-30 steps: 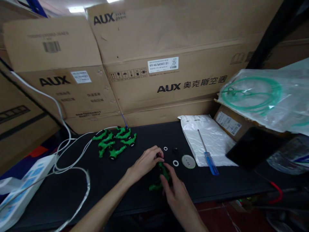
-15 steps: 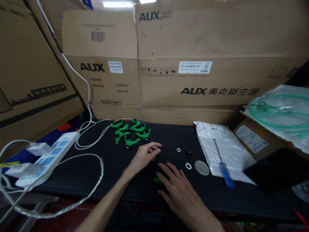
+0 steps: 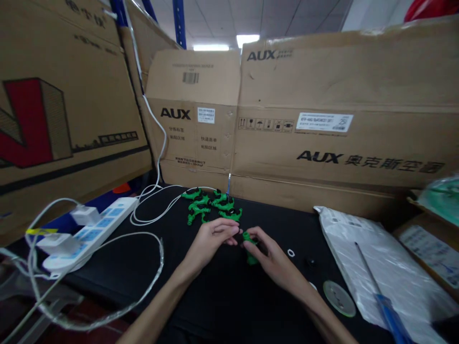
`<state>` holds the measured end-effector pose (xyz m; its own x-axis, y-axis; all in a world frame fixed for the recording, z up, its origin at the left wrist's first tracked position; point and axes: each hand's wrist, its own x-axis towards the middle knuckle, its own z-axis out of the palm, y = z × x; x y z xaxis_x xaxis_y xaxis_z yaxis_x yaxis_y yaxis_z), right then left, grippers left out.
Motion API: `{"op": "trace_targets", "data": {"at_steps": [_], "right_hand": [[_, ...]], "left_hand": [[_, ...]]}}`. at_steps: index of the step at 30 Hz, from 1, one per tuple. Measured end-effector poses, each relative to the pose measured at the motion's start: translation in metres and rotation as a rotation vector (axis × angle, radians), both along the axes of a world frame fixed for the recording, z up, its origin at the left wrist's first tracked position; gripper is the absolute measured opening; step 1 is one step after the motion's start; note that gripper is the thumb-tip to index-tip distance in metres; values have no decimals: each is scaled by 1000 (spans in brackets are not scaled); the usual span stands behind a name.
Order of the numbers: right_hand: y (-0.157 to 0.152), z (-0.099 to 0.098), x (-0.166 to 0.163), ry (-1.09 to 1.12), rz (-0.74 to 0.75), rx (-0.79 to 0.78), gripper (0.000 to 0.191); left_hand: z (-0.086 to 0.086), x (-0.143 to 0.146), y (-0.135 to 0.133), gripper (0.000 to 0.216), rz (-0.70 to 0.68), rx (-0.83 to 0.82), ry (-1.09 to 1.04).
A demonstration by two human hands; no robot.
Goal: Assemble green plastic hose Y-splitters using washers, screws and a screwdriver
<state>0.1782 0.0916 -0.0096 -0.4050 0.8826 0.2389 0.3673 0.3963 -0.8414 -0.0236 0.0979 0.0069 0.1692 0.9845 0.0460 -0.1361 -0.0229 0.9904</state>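
My right hand point(image 3: 274, 262) holds a small green plastic fitting point(image 3: 251, 249) just above the black table point(image 3: 215, 301), near its middle. My left hand point(image 3: 211, 239) comes in from the left, its fingertips pinched at the fitting's upper end; what lies between them is hidden. Just behind my hands lies a pile of several matching green fittings point(image 3: 211, 204). To the right of my right hand, on the table, are a white ring point(image 3: 291, 252), a small black piece point(image 3: 310, 262) and a round flat disc point(image 3: 339, 298).
A white plastic bag point(image 3: 358, 239) at the right carries a blue-handled screwdriver point(image 3: 389, 308). A white power strip point(image 3: 91, 231) with plugs and looping white cables point(image 3: 154, 215) fills the left side. Cardboard boxes point(image 3: 322, 143) wall the back and left.
The view has swung left and up. My right hand has lifted the green fitting off the table, and my left hand has closed in on it from an open pose.
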Motion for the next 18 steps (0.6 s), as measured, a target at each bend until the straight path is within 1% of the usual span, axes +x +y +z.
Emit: {"op": "trace_targets", "data": {"at_steps": [2,4,7,11,15,18], "right_hand": [[6,-4,-4,55,-6,-16,27],[7,-8,-6,96,-24,-37,31],[1,-11,-5,150,-47,-73,33],[-6,-7,-3,216,-50,-114,35],[-9,-2,-5,305,-40,-203,36],[-11,0,-7,353,-56,-234,40]], "left_hand": [[6,5,10,30,-15,45,29],[8,11,16,27,-26,73,62],[5,18,18,24,-59,78,117],[-1,23,14,24,-71,83,155],[-7,28,11,27,-77,30,120],[-9,31,8,35,-128,-23,91]]}}
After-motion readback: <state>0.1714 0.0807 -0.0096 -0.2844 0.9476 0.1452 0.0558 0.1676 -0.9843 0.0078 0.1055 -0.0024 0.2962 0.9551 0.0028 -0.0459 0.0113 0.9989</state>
